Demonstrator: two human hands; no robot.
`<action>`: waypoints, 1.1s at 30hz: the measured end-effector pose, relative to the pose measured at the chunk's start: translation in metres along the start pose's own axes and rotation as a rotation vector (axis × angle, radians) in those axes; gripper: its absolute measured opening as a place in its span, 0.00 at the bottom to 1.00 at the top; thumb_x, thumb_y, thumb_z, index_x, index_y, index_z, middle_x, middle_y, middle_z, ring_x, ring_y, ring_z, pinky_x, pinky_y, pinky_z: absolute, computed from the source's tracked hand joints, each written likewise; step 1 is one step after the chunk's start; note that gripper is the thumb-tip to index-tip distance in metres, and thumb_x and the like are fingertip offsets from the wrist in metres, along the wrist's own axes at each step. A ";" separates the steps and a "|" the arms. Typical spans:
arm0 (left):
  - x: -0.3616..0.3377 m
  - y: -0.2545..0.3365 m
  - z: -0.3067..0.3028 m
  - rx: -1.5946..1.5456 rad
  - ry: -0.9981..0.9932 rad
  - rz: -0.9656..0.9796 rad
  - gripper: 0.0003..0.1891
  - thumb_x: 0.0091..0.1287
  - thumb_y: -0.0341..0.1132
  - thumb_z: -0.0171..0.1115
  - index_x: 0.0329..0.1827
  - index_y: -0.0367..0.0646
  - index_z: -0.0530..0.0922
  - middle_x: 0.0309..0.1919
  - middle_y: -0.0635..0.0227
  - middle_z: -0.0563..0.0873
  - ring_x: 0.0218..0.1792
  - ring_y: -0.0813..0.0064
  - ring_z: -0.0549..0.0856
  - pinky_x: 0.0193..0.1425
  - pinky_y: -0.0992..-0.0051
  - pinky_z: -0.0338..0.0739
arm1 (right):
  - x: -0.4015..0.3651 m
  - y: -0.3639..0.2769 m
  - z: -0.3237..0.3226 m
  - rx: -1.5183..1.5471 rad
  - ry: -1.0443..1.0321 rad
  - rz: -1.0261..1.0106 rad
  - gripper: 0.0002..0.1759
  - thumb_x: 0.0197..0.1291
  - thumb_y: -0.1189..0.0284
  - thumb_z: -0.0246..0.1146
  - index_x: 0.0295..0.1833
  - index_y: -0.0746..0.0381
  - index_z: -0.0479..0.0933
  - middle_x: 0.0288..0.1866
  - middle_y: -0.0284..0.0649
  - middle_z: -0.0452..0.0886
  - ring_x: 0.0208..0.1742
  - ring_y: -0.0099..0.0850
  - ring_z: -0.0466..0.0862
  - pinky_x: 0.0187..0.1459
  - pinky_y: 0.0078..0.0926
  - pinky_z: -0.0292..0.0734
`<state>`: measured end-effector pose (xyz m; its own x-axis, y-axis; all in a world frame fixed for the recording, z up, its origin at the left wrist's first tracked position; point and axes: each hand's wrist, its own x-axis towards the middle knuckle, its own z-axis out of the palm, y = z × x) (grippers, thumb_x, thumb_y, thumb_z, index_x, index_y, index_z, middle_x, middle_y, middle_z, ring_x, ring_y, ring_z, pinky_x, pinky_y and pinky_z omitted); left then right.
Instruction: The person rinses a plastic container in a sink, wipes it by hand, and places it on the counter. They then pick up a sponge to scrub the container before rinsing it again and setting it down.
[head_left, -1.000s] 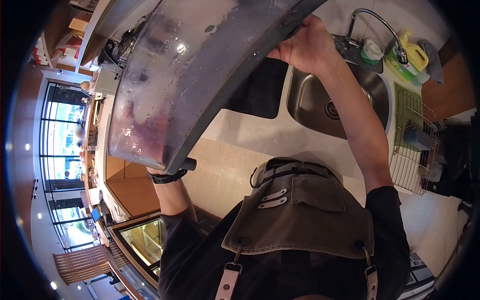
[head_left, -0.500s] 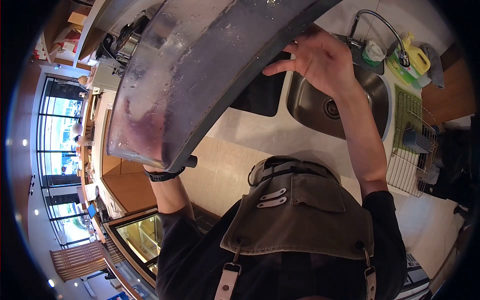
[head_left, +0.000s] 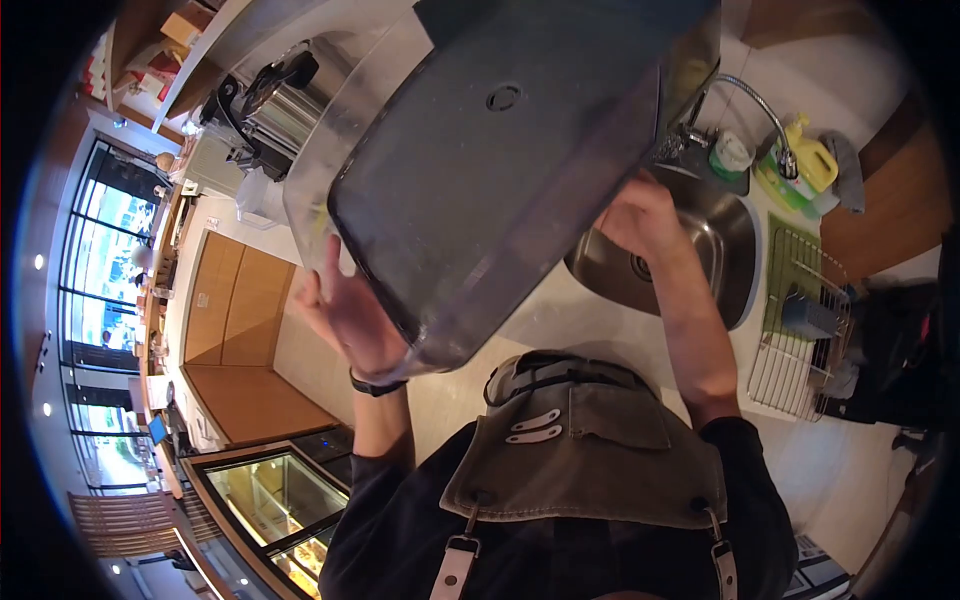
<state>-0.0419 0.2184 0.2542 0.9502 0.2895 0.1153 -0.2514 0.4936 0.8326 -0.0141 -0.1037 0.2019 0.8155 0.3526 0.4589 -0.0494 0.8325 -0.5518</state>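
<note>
A large see-through plastic box (head_left: pixel 480 180) with a dark panel and a small round fitting hangs tilted in the air before me, over the counter and the sink's edge. My left hand (head_left: pixel 355 310) supports its lower left corner, the thumb and fingers spread; part of the palm shows through the clear wall. My right hand (head_left: pixel 640 215) is at its right edge, with fingers curled against the rim and the fingertips partly hidden. A dark band is on my left wrist.
A steel sink (head_left: pixel 720 240) with a flexible tap (head_left: pixel 770 110) lies to the right. Beyond it stand a yellow bottle (head_left: pixel 815 165), a tub (head_left: pixel 732 155) and a wire dish rack (head_left: pixel 790 370). Steel pots (head_left: pixel 285 115) are at the back left. A lit display case (head_left: pixel 270 495) stands lower left.
The box has turned, so its dark panel now faces me. My left hand has moved right, and its fingers show beside the box. My right hand has come lower and curled at the edge.
</note>
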 end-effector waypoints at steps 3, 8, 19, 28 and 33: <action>-0.016 -0.009 -0.012 -0.167 -0.080 -0.089 0.48 0.64 0.60 0.60 0.82 0.43 0.57 0.74 0.45 0.69 0.73 0.49 0.70 0.78 0.53 0.63 | -0.006 0.025 -0.020 -0.087 0.172 -0.095 0.21 0.70 0.78 0.56 0.67 0.65 0.75 0.61 0.42 0.83 0.62 0.36 0.83 0.63 0.37 0.79; -0.029 -0.016 -0.024 -0.193 -0.087 -0.013 0.49 0.62 0.56 0.61 0.84 0.47 0.52 0.76 0.44 0.67 0.75 0.49 0.69 0.79 0.52 0.61 | -0.019 0.049 -0.059 -0.119 0.133 -0.145 0.21 0.72 0.81 0.56 0.69 0.62 0.75 0.64 0.41 0.81 0.65 0.37 0.82 0.64 0.39 0.79; -0.015 0.000 -0.053 -0.068 -0.080 0.089 0.63 0.47 0.61 0.65 0.86 0.43 0.48 0.77 0.40 0.64 0.76 0.44 0.68 0.80 0.51 0.62 | -0.030 0.039 -0.070 -0.635 0.665 -0.360 0.20 0.74 0.75 0.58 0.69 0.64 0.73 0.66 0.40 0.79 0.64 0.34 0.81 0.65 0.35 0.78; 0.005 0.013 -0.053 -0.127 -0.144 0.109 0.65 0.45 0.62 0.66 0.86 0.43 0.45 0.79 0.40 0.61 0.76 0.42 0.68 0.80 0.48 0.63 | -0.055 0.034 -0.048 -0.787 0.747 -0.335 0.19 0.74 0.75 0.58 0.68 0.64 0.73 0.65 0.40 0.80 0.63 0.33 0.81 0.64 0.34 0.78; 0.009 0.011 -0.059 -0.124 -0.170 0.078 0.65 0.48 0.63 0.65 0.87 0.46 0.43 0.80 0.43 0.60 0.77 0.44 0.67 0.79 0.47 0.62 | -0.092 0.032 -0.027 -0.820 0.793 -0.304 0.19 0.74 0.75 0.59 0.68 0.64 0.73 0.64 0.39 0.80 0.62 0.33 0.81 0.64 0.34 0.78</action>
<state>-0.0469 0.2753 0.2326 0.9416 0.1940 0.2753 -0.3365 0.5750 0.7458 -0.0751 -0.1210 0.1239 0.8745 -0.4173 0.2471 0.3577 0.2110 -0.9097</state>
